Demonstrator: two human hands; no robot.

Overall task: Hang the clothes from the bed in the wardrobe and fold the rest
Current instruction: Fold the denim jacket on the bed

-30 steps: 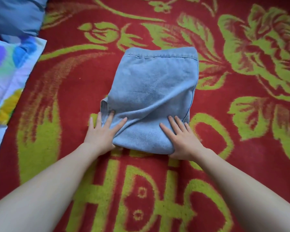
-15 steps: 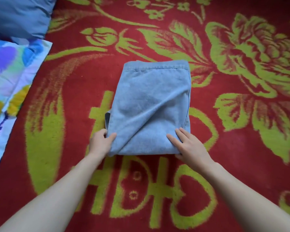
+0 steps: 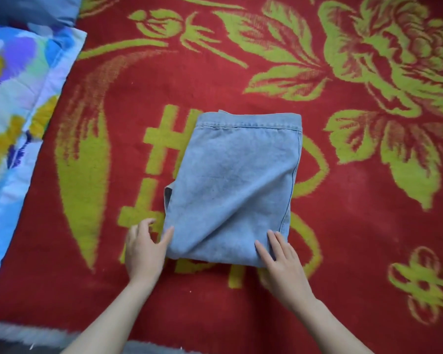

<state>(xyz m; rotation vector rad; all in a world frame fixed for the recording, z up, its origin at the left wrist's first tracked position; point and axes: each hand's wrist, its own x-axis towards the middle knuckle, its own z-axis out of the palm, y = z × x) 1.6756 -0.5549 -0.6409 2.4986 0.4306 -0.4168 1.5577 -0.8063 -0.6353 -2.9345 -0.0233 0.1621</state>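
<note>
While the red blanket (image 3: 343, 251) with its yellow-green flowers is spreading under everything, a floral quilt (image 3: 16, 103) in blues, purple and yellow is covering its edge, well apart from the folded denim garment (image 3: 235, 180) and to that garment's left. The garment itself is lying flat on the blanket near the middle of the view, its stitched hem forming the far edge and a diagonal crease running across its top layer. Two bare forearms are reaching in from the garment's near side. A blue pillow (image 3: 28, 8) is sitting beyond the garment's far left corner, past the quilt. The right hand (image 3: 281, 264) is resting on the garment's near right corner, its fingers (image 3: 274, 241) lying straight and close together, flat on the denim and gripping nothing. The left hand (image 3: 143, 249) is lying just beside the garment's near left corner, fingers spread and loosely bent over the blanket, its thumb (image 3: 168, 233) touching the denim edge without pinching it. A small flap of denim is sticking out from the garment's left side.
</note>
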